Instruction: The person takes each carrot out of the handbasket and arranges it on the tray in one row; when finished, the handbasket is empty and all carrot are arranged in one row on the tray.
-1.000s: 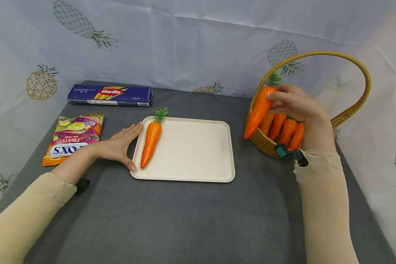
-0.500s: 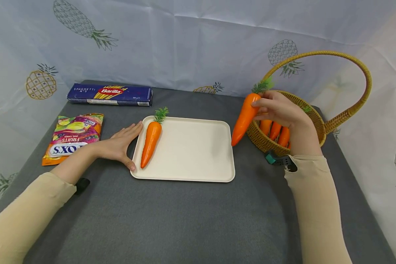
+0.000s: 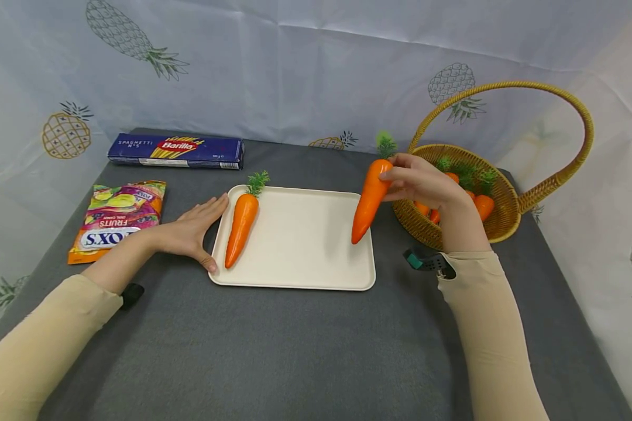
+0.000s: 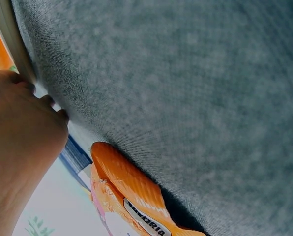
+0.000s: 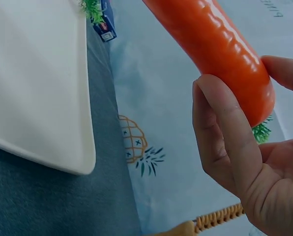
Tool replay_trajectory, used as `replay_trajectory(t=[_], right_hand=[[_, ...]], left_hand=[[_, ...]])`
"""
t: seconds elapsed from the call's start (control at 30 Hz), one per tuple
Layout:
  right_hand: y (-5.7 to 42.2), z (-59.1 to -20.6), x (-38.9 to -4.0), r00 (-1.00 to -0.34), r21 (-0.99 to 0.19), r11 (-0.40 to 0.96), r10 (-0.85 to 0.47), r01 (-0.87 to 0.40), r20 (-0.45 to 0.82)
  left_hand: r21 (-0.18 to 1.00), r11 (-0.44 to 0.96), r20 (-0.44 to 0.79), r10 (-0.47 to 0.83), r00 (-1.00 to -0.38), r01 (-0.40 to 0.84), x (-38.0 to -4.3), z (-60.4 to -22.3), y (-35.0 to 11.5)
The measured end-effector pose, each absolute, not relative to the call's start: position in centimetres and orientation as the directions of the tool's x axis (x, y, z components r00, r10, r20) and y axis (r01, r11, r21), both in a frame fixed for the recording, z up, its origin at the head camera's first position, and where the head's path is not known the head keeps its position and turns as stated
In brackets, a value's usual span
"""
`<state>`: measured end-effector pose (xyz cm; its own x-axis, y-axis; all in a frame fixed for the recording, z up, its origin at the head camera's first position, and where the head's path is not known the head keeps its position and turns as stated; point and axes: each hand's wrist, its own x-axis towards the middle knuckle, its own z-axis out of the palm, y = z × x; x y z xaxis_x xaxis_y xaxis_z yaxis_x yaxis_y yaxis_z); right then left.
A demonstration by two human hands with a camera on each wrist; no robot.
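Between its thumb and fingers my right hand [image 3: 418, 178] pinches an orange carrot [image 3: 369, 199] near its leafy top. The carrot hangs tip down, overlapping the right edge of the cream tray [image 3: 300, 245] in the head view. The right wrist view shows the thumb on one side of the held carrot [image 5: 220, 51] and fingers on the other. My left hand [image 3: 192, 231] rests spread at the tray's left edge, thumb on the near corner. Just inside that edge a second carrot [image 3: 241, 228] lies on the tray, its green top reaching past the far rim.
A wicker basket [image 3: 505, 204] with a tall arched handle [image 3: 584, 117] stands at the right, holding several carrots. At the back left lies a blue spaghetti box [image 3: 176, 152]. A candy bag [image 3: 118, 219] lies beside the left forearm. A pineapple-print cloth [image 3: 295, 76] hangs behind the grey table.
My right hand has carried the carrot left and slightly down, from over the basket to the tray's right edge. The left hand, tray and other carrot have stayed put.
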<state>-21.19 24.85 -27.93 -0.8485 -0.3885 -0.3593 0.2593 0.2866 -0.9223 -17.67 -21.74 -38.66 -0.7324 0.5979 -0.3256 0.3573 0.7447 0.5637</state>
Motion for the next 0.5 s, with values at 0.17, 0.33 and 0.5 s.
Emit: replay_trajectory(t=[0.17,0.33,0.5], right_hand=[[23.5,-29.0,-21.4,-0.833,-0.921,0.288,-0.415,0.262,-0.367],[21.6,-30.2,-21.6,-0.812,-0.917,0.306,-0.446,0.256,-0.375],[19.9,-31.1,-21.8,-0.806,-0.916,0.327,-0.464,0.231,-0.369]], left_hand=[[0.565,0.742,-0.323,0.602,-0.731,0.361,-17.6,-38.7,-21.6],[0.564,0.743,-0.324,0.601,-0.731,0.361,-17.5,-38.6,-21.6],[0.560,0.748,-0.327,0.594,-0.735,0.355,-17.6,-38.5,-21.7]])
